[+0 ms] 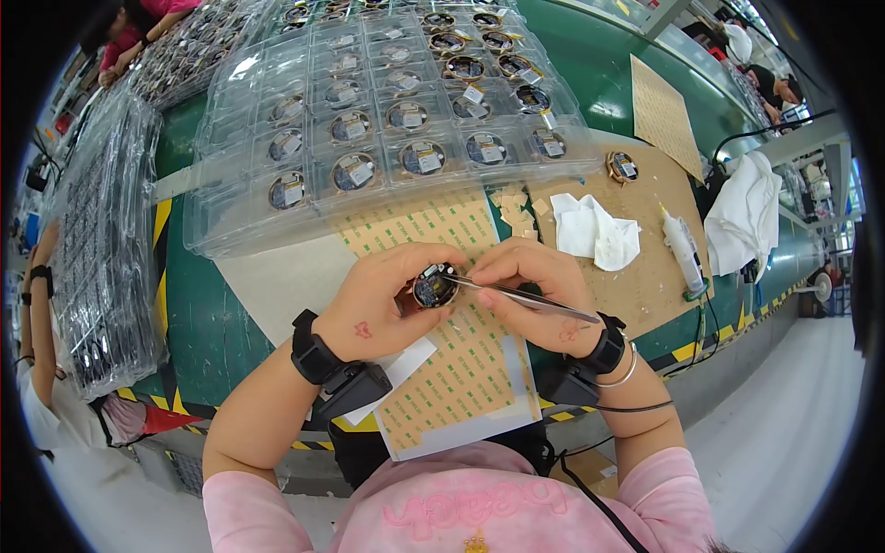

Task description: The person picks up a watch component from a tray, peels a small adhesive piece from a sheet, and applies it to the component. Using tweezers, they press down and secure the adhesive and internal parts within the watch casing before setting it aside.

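My left hand (387, 293) is closed round a small round watch case (434, 287), its open back showing a dark circuit board. In my right hand (535, 288) is a pair of metal tweezers (535, 299), pinched between thumb and fingers. The tweezer tips reach into the upper part of the case; what they touch there is too small to make out. Both hands hang over a tan sheet of adhesive pieces (452, 387) with green print. Just beyond them stands a clear plastic tray (230, 212) with several round watch cases in its pockets.
At the right, a brown board (645, 304) bears a white cloth (595, 230), a glue syringe (684, 249) and a single watch case (623, 167). Stacked clear trays (101, 249) line the left. Other people are at the far left and far right. A cable runs along my right forearm.
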Tool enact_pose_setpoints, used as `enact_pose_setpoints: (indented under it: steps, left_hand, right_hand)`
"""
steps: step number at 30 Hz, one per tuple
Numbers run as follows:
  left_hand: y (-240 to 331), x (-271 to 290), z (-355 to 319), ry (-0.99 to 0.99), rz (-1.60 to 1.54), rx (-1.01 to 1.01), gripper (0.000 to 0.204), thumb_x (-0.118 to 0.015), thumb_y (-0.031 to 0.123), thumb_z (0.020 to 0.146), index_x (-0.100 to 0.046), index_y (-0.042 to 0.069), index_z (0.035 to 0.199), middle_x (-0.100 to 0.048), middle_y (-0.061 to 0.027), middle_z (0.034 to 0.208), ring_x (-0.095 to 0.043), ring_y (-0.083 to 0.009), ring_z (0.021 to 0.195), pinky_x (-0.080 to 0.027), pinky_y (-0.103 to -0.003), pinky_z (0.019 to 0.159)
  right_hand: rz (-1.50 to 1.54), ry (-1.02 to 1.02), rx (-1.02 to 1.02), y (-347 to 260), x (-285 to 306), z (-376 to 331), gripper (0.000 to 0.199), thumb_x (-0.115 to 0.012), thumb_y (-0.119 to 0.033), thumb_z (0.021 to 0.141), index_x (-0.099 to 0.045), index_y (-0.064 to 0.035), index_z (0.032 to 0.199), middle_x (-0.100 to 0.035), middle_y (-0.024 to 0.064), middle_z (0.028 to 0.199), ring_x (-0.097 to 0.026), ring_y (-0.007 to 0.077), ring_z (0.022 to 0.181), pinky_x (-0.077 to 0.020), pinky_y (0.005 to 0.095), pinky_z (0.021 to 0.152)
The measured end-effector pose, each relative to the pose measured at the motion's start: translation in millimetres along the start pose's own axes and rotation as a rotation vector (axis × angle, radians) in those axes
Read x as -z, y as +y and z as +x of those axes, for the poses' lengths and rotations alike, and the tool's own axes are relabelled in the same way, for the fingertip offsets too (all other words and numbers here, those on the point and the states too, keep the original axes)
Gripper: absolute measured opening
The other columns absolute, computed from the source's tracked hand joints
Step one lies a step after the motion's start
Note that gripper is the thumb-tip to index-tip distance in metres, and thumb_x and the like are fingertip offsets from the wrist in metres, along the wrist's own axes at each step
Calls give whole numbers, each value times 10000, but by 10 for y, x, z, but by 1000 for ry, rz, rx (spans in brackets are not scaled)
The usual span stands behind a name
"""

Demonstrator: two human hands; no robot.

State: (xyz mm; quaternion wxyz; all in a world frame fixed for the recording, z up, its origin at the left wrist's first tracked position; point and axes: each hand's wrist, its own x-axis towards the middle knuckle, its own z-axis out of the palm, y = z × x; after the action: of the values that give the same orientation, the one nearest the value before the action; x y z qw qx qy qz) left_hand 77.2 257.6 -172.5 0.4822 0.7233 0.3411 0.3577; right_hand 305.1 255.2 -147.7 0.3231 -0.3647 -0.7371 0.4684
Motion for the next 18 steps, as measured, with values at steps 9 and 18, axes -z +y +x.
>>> enact_pose_setpoints:
  steps: [9, 18]
  left_hand:
    - [87, 28, -36, -58, -74, 93, 493, -687, -33, 731, -571, 50, 1203, -617, -71, 1038, -614, -127, 885, -509, -227, 678]
    - [97, 50, -14, -96, -115, 153, 506, -690, -39, 752, -551, 28, 1234, -592, -41, 1041, -578, -86, 901, -494, -217, 738]
  right_hand:
    - [272, -41, -8, 55, -27, 13, 93, -636, -3, 867, -626, 20, 957, -626, 100, 1006, -614, 116, 879, -508, 233, 745]
    - [-88, 45, 131, 1, -9, -15, 143, -704, -7, 777, -651, -10, 909, -675, 101, 932, -645, 190, 867, -509, 287, 743]
